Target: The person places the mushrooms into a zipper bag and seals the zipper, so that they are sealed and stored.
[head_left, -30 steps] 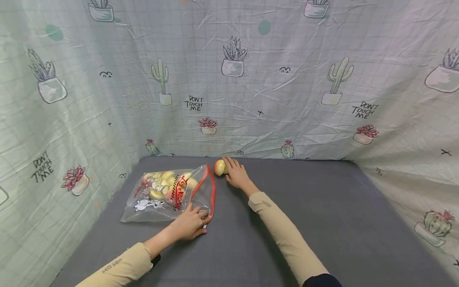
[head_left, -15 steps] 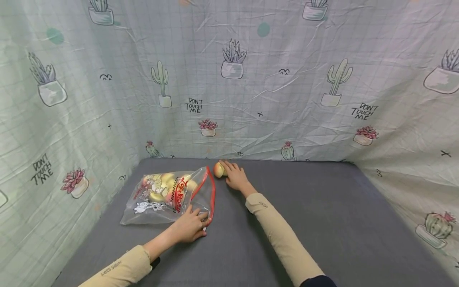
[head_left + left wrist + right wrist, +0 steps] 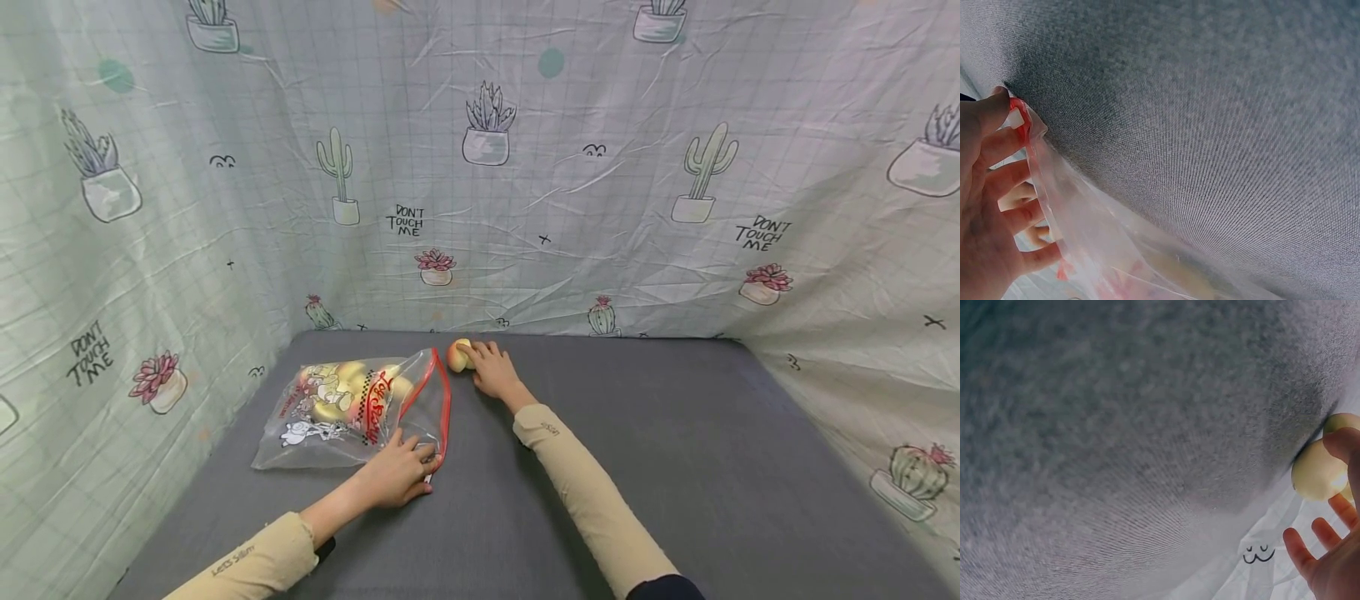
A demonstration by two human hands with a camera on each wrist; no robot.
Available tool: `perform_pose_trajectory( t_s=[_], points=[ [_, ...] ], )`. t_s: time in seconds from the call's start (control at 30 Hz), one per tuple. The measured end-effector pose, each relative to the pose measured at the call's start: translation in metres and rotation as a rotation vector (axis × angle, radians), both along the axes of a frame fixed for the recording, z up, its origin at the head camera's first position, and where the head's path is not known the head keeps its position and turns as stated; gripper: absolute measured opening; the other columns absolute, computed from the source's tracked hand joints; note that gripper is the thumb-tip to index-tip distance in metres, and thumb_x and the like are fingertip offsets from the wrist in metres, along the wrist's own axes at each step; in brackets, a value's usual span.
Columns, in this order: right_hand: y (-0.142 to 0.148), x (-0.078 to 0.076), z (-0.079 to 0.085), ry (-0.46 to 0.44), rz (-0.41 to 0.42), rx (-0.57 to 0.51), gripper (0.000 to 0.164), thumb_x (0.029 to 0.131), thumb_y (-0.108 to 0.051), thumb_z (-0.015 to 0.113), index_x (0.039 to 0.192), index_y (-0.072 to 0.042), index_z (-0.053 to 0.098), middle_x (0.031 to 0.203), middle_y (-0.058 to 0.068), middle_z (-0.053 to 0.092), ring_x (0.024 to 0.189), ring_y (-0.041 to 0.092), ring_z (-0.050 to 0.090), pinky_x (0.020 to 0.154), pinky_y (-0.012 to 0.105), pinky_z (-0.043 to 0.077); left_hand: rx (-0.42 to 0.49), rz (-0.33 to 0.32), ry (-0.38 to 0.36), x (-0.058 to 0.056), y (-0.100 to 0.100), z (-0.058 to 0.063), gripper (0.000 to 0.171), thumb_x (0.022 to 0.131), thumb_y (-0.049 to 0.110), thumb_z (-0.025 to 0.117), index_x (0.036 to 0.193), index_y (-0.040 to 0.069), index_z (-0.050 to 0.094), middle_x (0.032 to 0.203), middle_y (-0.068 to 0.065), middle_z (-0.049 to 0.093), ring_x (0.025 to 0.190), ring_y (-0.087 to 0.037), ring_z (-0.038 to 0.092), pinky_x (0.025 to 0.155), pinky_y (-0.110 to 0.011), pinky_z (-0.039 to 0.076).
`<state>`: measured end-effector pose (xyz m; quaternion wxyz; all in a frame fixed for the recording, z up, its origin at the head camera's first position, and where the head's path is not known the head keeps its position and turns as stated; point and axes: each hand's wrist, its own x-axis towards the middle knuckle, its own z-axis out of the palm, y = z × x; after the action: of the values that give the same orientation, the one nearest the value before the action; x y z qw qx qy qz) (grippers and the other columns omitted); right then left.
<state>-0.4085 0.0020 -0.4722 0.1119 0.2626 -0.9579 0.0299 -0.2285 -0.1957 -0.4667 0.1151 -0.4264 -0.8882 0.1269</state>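
A clear plastic zip bag [image 3: 277, 437] with a red-trimmed mouth lies on its side, mouth facing right. Several yellow-and-red fruits show through its printed front. My left hand [image 3: 397, 472] holds the near corner of the mouth; in the left wrist view, thumb and index finger pinch the red edge by a white slider [image 3: 1016, 117]. Just beyond the mouth, at the far side, sits a loose yellow-and-red peach [image 3: 456, 357]. My right hand [image 3: 495, 372] holds it from the right, thumb on one side of the peach [image 3: 1316, 472], the other fingers spread. Its far side is hidden.
All of this lies on a dark grey cloth-covered table [image 3: 675, 450]. A pale curtain [image 3: 525, 208] printed with cacti hangs along the back and both sides, close behind the peach.
The right hand's fingers shift slightly on the peach and the right forearm has moved a little left. The left hand and the bag stay in place.
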Motion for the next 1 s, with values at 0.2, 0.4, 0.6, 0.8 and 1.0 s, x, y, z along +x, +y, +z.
perform_pose_trajectory(
  t_s=[0.2,0.4,0.6,0.8,1.0],
  points=[
    [-0.006,0.003,0.004,0.014,-0.021,0.064,0.061,0.085,-0.025,0.057,0.136,-0.031,0.026,0.121,0.006,0.038,0.108,0.024,0.038,0.075,0.036,0.041,-0.003,0.0,0.018,-0.001,-0.001,-0.001,0.041,0.083,0.041,0.054,0.116,0.018,0.061,0.115,-0.004,0.059,0.092,-0.025,0.054,0.078,-0.049,0.038],
    [-0.011,0.004,0.002,0.018,-0.032,0.064,0.06,0.083,-0.025,0.06,0.135,-0.029,0.031,0.116,0.011,0.038,0.103,0.025,0.039,0.074,0.035,0.042,0.013,-0.024,0.05,-0.002,-0.001,-0.003,0.04,0.082,0.041,0.055,0.114,0.018,0.062,0.112,-0.003,0.059,0.09,-0.024,0.054,0.076,-0.048,0.039],
    [-0.014,0.004,0.001,0.001,-0.011,0.045,0.056,0.084,-0.021,0.06,0.132,-0.026,0.031,0.116,0.015,0.036,0.1,0.027,0.041,0.073,0.035,0.046,-0.003,-0.009,0.043,-0.001,0.001,-0.002,0.04,0.083,0.042,0.054,0.115,0.018,0.061,0.112,-0.003,0.059,0.091,-0.024,0.054,0.076,-0.047,0.039],
    [-0.014,0.005,0.002,0.039,-0.019,0.094,0.054,0.086,-0.022,0.057,0.132,-0.029,0.031,0.114,0.015,0.043,0.101,0.027,0.043,0.074,0.035,0.046,-0.009,0.003,0.031,-0.001,0.0,-0.002,0.04,0.084,0.042,0.053,0.116,0.019,0.06,0.113,-0.003,0.059,0.091,-0.023,0.053,0.077,-0.047,0.038],
    [-0.014,0.006,0.004,0.045,-0.024,0.132,0.051,0.087,-0.023,0.055,0.131,-0.032,0.032,0.114,0.015,0.043,0.095,0.026,0.045,0.073,0.034,0.046,-0.005,0.0,0.029,-0.001,0.0,-0.001,0.041,0.084,0.042,0.053,0.117,0.018,0.06,0.116,-0.004,0.059,0.094,-0.024,0.054,0.079,-0.049,0.039]
  ],
)
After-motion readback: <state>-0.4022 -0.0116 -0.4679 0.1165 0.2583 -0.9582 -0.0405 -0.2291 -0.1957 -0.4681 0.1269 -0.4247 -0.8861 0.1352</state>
